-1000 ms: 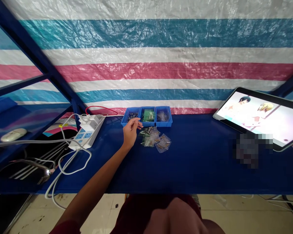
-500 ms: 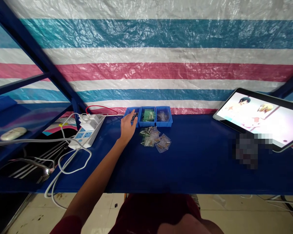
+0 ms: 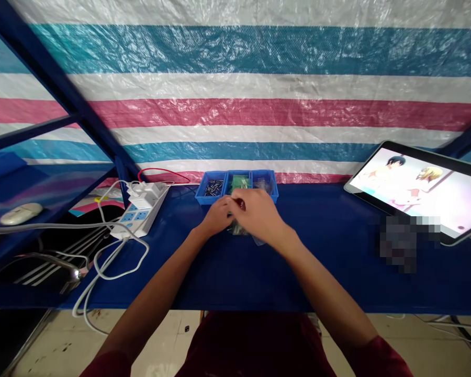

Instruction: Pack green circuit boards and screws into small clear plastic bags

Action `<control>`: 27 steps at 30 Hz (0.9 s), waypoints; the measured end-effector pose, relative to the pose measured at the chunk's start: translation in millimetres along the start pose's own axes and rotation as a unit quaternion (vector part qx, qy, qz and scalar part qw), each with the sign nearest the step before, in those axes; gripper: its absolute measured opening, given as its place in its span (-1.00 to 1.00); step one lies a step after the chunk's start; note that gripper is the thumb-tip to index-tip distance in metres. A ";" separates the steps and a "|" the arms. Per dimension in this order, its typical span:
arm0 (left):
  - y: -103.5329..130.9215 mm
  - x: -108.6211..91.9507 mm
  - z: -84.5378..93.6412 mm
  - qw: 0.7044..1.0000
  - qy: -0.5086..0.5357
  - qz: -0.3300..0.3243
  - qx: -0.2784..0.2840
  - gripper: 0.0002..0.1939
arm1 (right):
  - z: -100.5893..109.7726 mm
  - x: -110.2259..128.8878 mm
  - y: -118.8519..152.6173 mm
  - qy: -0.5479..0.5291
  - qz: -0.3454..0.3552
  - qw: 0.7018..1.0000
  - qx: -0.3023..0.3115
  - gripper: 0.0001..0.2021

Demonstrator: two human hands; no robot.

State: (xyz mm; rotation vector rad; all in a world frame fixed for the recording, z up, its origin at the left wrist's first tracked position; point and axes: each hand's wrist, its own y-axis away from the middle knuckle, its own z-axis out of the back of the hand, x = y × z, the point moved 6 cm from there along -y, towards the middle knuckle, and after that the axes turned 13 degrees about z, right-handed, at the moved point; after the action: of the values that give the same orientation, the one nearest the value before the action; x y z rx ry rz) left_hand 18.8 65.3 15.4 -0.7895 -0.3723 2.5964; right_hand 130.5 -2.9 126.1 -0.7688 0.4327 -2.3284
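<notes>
My left hand (image 3: 219, 214) and my right hand (image 3: 258, 212) meet in front of the blue bins, fingers curled together. Whatever they pinch is hidden and blurred. Behind my left hand, the left blue bin (image 3: 204, 199) holds loose dark and silver metal pins (image 3: 214, 188). The middle bin holds green plastic bags (image 3: 239, 181). In the right bin (image 3: 275, 192) lie clear plastic bags (image 3: 262, 183). Under my hands, small plastic bags (image 3: 239, 229) with metal pieces lie on the blue table (image 3: 235, 277), mostly covered.
At the left stands a white power strip (image 3: 135, 220) with plugs and looping white cables (image 3: 98, 283). A tablet (image 3: 419, 188) leans at the right, with a pixelated dark item before it. A white mouse (image 3: 21, 213) rests on the left shelf. A striped tarp (image 3: 235, 112) hangs behind.
My left hand has come back from the left bin toward the bags. My right hand has moved up from the lower edge to join it, covering the bag pile.
</notes>
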 end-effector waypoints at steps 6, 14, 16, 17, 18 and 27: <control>11.1 -14.8 -28.1 0.973 -0.052 -0.094 0.207 -0.40 | -45.4 -89.9 20.2 0.110 -0.112 0.951 0.267 -0.66; 8.2 -11.7 -27.1 0.974 -0.004 -0.098 0.205 -0.53 | -67.1 -97.5 36.4 0.114 -0.118 0.918 0.361 -0.49; 7.8 -11.4 -27.2 0.975 0.016 -0.098 0.201 -0.55 | -71.2 -98.5 33.3 0.112 -0.105 0.924 0.350 -0.58; 7.6 -11.1 -27.3 0.975 0.025 -0.098 0.198 -0.56 | -73.1 -99.2 31.6 0.112 -0.098 0.928 0.343 -0.63; 7.4 -10.7 -27.6 0.975 0.033 -0.099 0.195 -0.57 | -74.9 -100.2 29.9 0.112 -0.093 0.931 0.334 -0.67; 3.7 2.1 -29.9 0.990 0.045 -0.075 0.108 -0.59 | -84.7 -116.3 26.8 0.119 -0.079 0.952 0.272 -0.85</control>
State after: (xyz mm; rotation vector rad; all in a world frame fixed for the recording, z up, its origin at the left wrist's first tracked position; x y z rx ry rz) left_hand 33.4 67.1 -11.0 -0.7678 -0.1162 2.4023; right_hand 162.9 63.2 -0.3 -0.2638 -0.1853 -2.5238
